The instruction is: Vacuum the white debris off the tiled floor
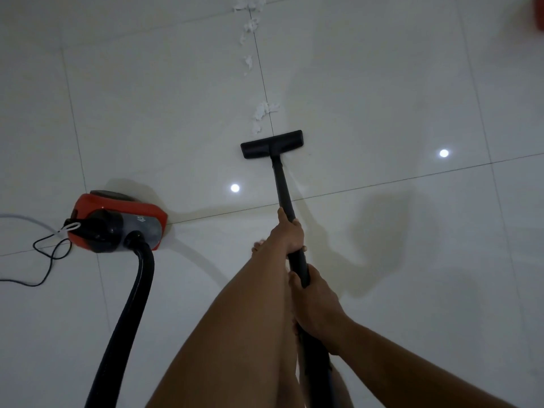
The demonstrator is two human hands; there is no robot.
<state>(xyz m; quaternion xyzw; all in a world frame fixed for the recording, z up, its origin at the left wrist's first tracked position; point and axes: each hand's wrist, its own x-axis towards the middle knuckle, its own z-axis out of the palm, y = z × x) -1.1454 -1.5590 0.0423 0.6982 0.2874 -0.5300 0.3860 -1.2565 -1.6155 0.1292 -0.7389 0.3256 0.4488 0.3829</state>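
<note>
A black vacuum wand [282, 184] runs from my hands to a flat black floor head [271, 144] resting on the white tiled floor [147, 113]. My left hand [288, 234] grips the wand higher along it, and my right hand [315, 301] grips it closer to me. White debris [263, 113] lies just beyond the head, along a grout line. More white bits [248, 25] trail away toward the top of the view.
The red and black vacuum body [117, 220] sits on the floor to the left, its black hose [129, 304] curving toward me. A thin black cord [47, 254] and a white cable [26, 220] lie at far left. A red object [538, 13] shows at the top right corner.
</note>
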